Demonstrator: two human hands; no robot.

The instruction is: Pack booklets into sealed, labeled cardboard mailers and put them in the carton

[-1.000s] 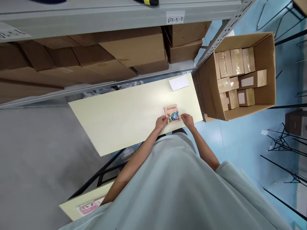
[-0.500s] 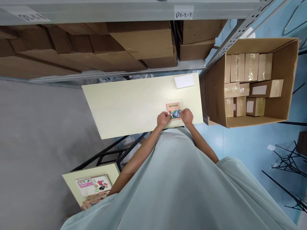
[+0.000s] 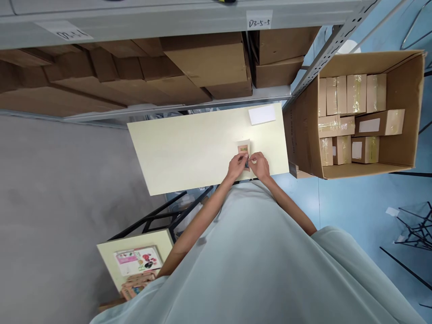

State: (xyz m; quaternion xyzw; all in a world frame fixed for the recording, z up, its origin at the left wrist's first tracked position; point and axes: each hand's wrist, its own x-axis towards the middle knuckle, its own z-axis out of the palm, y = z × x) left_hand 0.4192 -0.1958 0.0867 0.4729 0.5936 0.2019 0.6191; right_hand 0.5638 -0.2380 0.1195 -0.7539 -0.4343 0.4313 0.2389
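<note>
A small pink booklet (image 3: 243,148) with a printed cover lies near the front edge of the cream tabletop (image 3: 189,148), right of its middle. Pale material shows along its top and right side; whether this is a page or a wrapper I cannot tell. My left hand (image 3: 237,164) is closed on the booklet's left part and covers much of its picture. Pinched together at the right edge are the fingertips of my right hand (image 3: 259,165), almost meeting those of the left. A white sheet of paper (image 3: 262,114) lies at the tabletop's far right corner.
A large open carton (image 3: 305,135) of small taped boxes stands to the right. Beyond the tabletop is a metal shelf (image 3: 189,18) loaded with brown cardboard boxes (image 3: 209,58). At lower left, a smaller cream surface (image 3: 113,252) bears a white printed book (image 3: 138,261) and several pink booklets (image 3: 135,285).
Both hands have come closer together over the booklet. Its visible part is narrower now, with more pale material showing at the top and right. The view has shifted slightly.
</note>
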